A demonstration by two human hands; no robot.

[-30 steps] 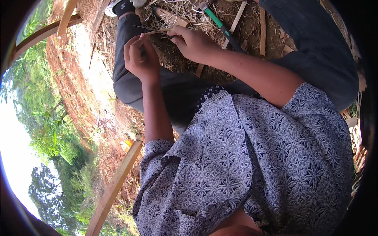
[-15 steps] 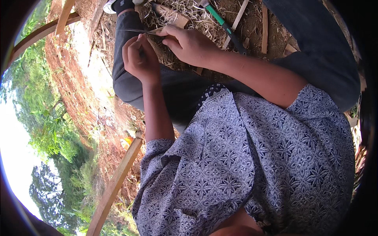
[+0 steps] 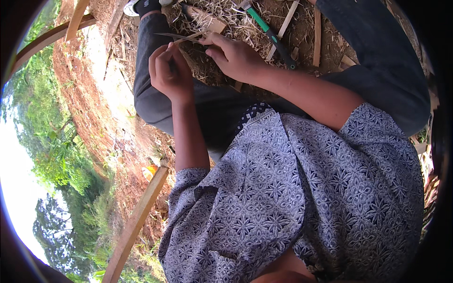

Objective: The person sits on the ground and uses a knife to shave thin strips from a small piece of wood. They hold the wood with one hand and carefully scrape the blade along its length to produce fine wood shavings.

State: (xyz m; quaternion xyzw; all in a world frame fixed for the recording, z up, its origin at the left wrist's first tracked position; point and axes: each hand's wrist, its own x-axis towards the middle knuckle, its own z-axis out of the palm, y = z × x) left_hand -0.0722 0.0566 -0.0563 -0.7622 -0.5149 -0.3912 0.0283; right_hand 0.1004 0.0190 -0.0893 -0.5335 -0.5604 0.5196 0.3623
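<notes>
My right hand point(image 3: 234, 59) is closed around the handle end of a knife, its thin blade point(image 3: 168, 35) pointing left across the front of my left hand. My left hand point(image 3: 168, 74) is closed, with thumb and fingers pinching one end of a thin, pale wooden strip point(image 3: 196, 35). The strip slants up to the right and crosses the blade close to my right fingers. Most of the knife's handle is hidden inside my right hand. Both hands are held above my bent leg and the shavings on the ground.
Beyond my hands, a wood block point(image 3: 214, 24) lies among shavings point(image 3: 231, 30). A hammer with a green and black handle point(image 3: 268, 30) rests to its right, near narrow wooden slats point(image 3: 317, 40). A wooden beam point(image 3: 137, 224) slants at the lower left, before a reddish dirt slope point(image 3: 87, 89).
The knife and my right hand have shifted slightly right, drawing the blade along the strip. More of the wooden strip shows now. My left hand has barely moved.
</notes>
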